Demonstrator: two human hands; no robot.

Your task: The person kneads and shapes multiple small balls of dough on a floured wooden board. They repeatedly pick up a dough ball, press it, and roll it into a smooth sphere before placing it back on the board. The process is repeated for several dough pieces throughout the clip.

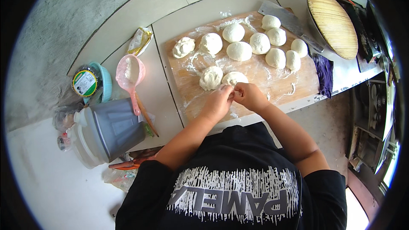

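Over the front of a floured wooden board (204,105), my left hand (220,99) and my right hand (250,96) meet with bent fingertips touching. Whether a scrap of dough sits between the fingers is hidden. Just beyond them lies a dough ball (235,78), its near edge partly covered by the fingers. A rougher dough lump (211,78) rests close to my left hand. Several more rounded pieces of dough (239,51) are spread across the far half of the board, with a wrinkled, flatter piece (183,47) at its far left.
A cleaver (281,19) lies along the board's far right edge, beside a purple cloth (324,75). Further right, a ridged round lid (333,25) covers a bowl. To the left are a pink ladle (143,67) with flour, a wooden stick (146,115) and a large plastic bucket (111,127).
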